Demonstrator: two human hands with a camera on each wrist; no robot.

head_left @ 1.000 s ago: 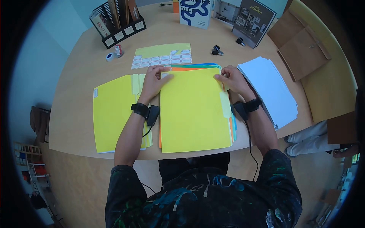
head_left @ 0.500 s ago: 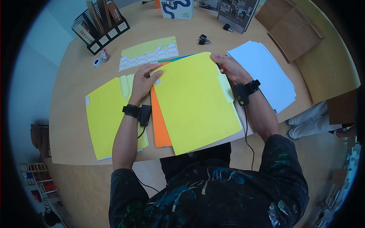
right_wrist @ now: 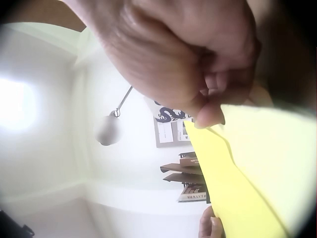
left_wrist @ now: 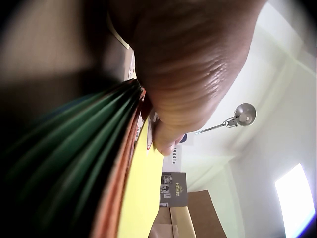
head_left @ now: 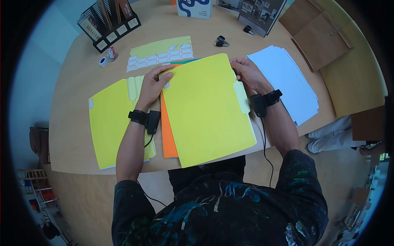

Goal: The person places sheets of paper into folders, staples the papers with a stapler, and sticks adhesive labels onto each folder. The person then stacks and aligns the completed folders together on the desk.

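A yellow folder (head_left: 207,115) lies tilted over an orange folder (head_left: 167,137), with green and blue edges showing behind the top. My left hand (head_left: 154,86) grips the upper left corner, thumb on the yellow face beside a small label (head_left: 166,85). In the left wrist view the left hand (left_wrist: 185,64) holds yellow, orange and several green folders (left_wrist: 74,148) together. My right hand (head_left: 251,74) pinches the yellow folder's upper right corner. The right wrist view shows the right hand (right_wrist: 198,64) with thumb and fingers on that corner, the yellow sheet (right_wrist: 223,183) spread from a paler one (right_wrist: 272,144).
Another yellow folder stack (head_left: 108,123) lies at left, white papers (head_left: 283,82) at right. Beyond are a label sheet (head_left: 160,55), a tape roll (head_left: 103,61), black clips (head_left: 221,41), a file holder (head_left: 117,35) and standing books (head_left: 258,16). A person's legs (head_left: 336,131) show at right.
The top yellow folder has been lifted and turned, its lower end swinging right and uncovering the orange one at left. My right hand has moved to its upper right corner.
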